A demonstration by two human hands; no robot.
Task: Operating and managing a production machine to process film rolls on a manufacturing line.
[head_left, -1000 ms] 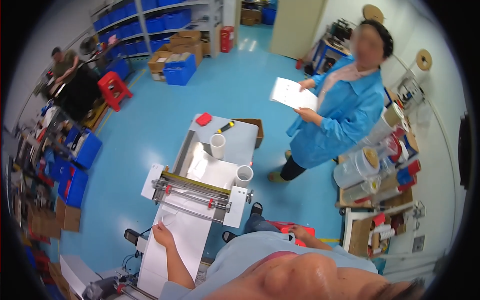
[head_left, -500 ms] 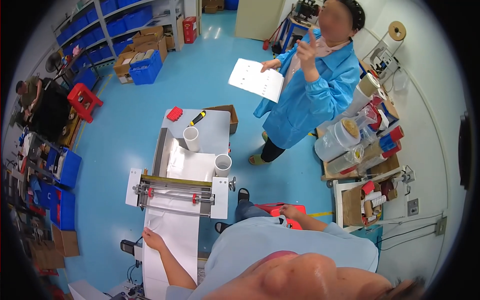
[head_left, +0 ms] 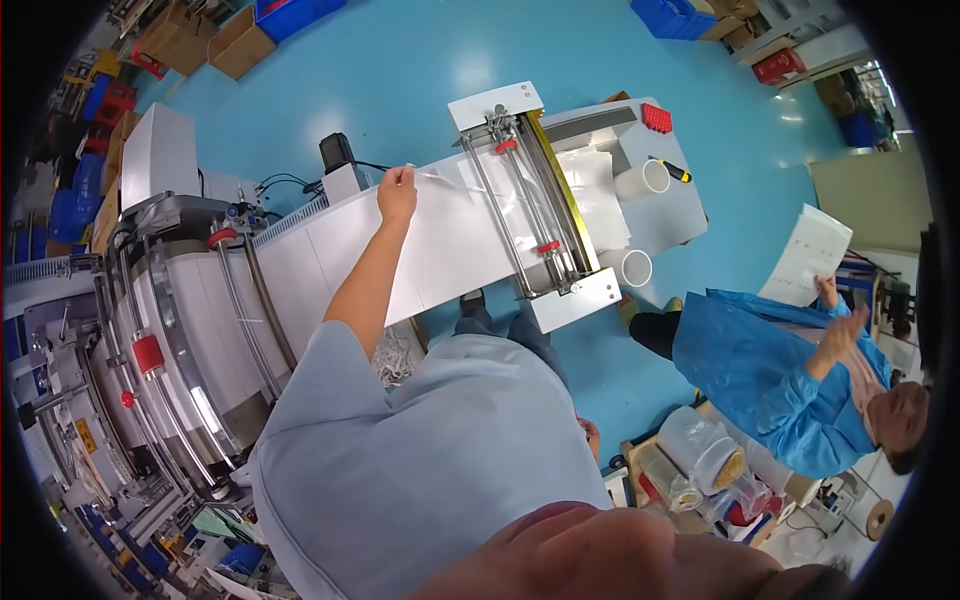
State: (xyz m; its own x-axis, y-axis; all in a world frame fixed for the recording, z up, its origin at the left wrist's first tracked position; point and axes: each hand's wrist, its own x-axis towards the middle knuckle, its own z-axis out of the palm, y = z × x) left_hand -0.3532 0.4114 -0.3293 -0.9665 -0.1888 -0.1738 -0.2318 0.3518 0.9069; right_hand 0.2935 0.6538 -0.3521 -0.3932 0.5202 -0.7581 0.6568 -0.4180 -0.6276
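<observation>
My left hand [head_left: 397, 195] is closed in a pinch at the far edge of a long white web of sheet material [head_left: 340, 255]. From its fingertips a thin pale sheet [head_left: 440, 180] lifts slightly off the web toward a roller frame [head_left: 530, 200]. That frame has white end plates, metal bars and small red collars. Beside my body, partly hidden by my shirt, is my right hand [head_left: 590, 437]; its fingers do not show well enough to read. Past the roller frame, glossy sheets [head_left: 590, 190] lie on the grey table end [head_left: 680, 210].
Two white tubes [head_left: 642, 180] [head_left: 630, 268] stand by the sheets. A yellow-black cutter [head_left: 678, 172] and a red block [head_left: 656, 118] lie farther out. A larger roller machine [head_left: 160, 340] is at left. At right a person in a blue coat [head_left: 770, 370] holds a paper [head_left: 808, 255].
My view has swung left, bringing the large roller machine into sight and shifting the co-worker to the right edge. My left hand stays pinched at the web's edge.
</observation>
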